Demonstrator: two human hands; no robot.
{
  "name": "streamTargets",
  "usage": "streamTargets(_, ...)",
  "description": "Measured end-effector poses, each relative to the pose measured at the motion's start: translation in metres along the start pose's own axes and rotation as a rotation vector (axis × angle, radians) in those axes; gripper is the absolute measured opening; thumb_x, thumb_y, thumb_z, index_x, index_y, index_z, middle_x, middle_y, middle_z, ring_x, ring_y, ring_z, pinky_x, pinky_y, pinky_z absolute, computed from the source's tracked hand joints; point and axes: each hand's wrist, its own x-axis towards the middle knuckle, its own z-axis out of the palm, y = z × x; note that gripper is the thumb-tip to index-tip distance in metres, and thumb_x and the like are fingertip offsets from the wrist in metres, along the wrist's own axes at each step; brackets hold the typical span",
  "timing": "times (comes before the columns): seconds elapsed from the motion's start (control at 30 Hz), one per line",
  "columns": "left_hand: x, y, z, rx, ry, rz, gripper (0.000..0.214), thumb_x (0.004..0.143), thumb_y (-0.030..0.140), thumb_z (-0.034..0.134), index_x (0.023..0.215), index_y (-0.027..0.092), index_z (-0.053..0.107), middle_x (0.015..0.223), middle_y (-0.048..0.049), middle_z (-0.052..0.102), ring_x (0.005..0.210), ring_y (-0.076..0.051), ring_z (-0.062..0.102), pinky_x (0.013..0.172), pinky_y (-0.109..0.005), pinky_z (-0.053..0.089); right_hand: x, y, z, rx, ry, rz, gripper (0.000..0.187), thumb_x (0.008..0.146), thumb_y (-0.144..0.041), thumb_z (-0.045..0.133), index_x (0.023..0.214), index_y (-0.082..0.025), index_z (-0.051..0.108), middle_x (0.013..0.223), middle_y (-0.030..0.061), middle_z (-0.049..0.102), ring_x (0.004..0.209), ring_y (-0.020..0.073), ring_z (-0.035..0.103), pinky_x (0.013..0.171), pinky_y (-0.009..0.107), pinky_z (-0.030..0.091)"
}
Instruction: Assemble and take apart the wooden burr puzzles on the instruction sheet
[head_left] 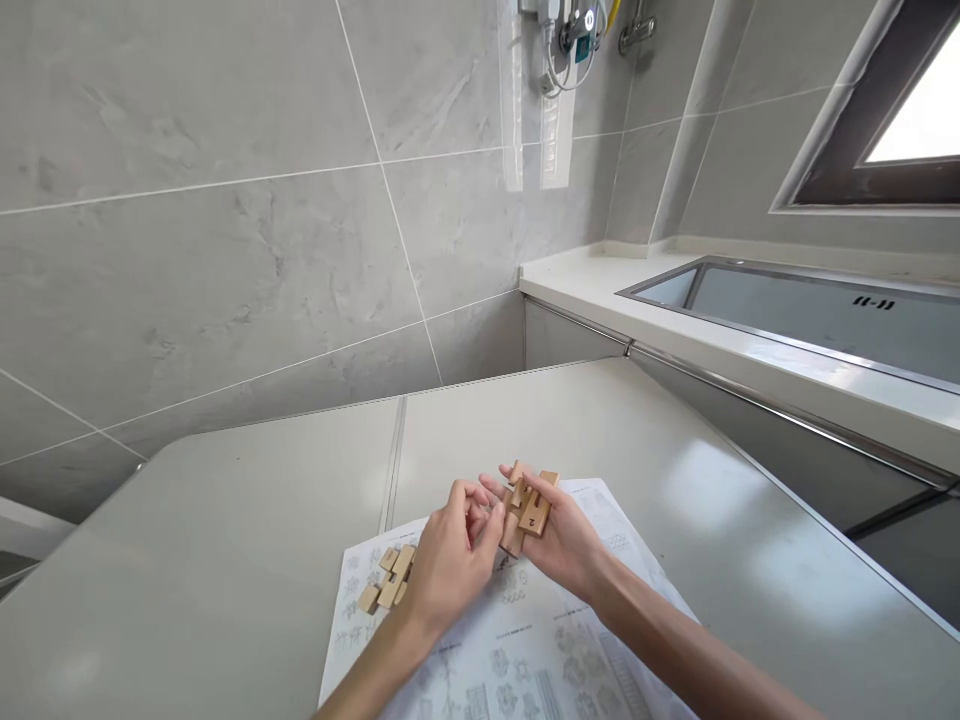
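A light wooden interlocking block puzzle (pixel 536 512) rests in my right hand (pixel 566 545), whose thumb lies across its top and whose fingers are behind it. One of its notched pieces bears the number 2. Close against the puzzle's left side is my left hand (pixel 454 550), its fingers curled and thumb bent inward. Whatever may sit between those fingers is hidden. Beneath both hands lies a printed instruction sheet (pixel 517 640) with small line drawings. Another group of wooden puzzle pieces (pixel 388 578) lies on the sheet, partly covered by my left hand.
The sheet lies on a pale, glossy table (pixel 247 560) with a seam across it. A grey tiled wall (pixel 225 270) stands behind. To the right runs a white counter (pixel 577 275) with a steel-rimmed sink (pixel 795 310). Pipes and cables (pixel 574 40) hang on the wall above.
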Motion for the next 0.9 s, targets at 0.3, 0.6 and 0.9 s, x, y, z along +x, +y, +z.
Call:
streamTargets(0.3,-0.011,-0.016,0.038,-0.005,-0.133,-0.046,0.046,0.104,0.059,0.042,0.075,0.025,0.046,0.065,-0.0012,0.057,0.059,-0.019,0.049,0.06,-0.034,0.032,0.007,0.002,-0.013,0.111,-0.033,-0.009,0.028,0.1,-0.033,0.072,0.123,-0.018,0.07,0.131,0.0132,0.076,0.117,0.0251,0.075,0.113,0.046,0.055)
streamTargets(0.6,-0.019,-0.041,0.042,-0.369,-0.087,-0.091,0.056,0.103,0.072,0.04,0.076,0.024,0.047,0.06,0.0019,0.041,0.054,-0.015,0.037,0.054,-0.031,0.032,0.011,-0.002,-0.021,0.088,-0.013,0.01,0.029,0.101,-0.034,0.072,0.124,-0.016,0.074,0.118,0.0102,0.079,0.109,0.0238,0.075,0.113,0.046,0.053)
streamTargets(0.9,-0.024,-0.045,0.045,-0.385,-0.073,-0.015,0.052,0.108,0.06,0.038,0.073,0.022,0.033,0.062,0.0041,0.033,0.057,-0.012,0.029,0.056,-0.03,0.024,0.005,0.004,-0.019,0.005,-0.061,0.116,0.054,0.101,-0.06,0.067,0.133,-0.016,0.068,0.125,0.0154,0.077,0.111,0.0289,0.075,0.108,0.047,0.051)
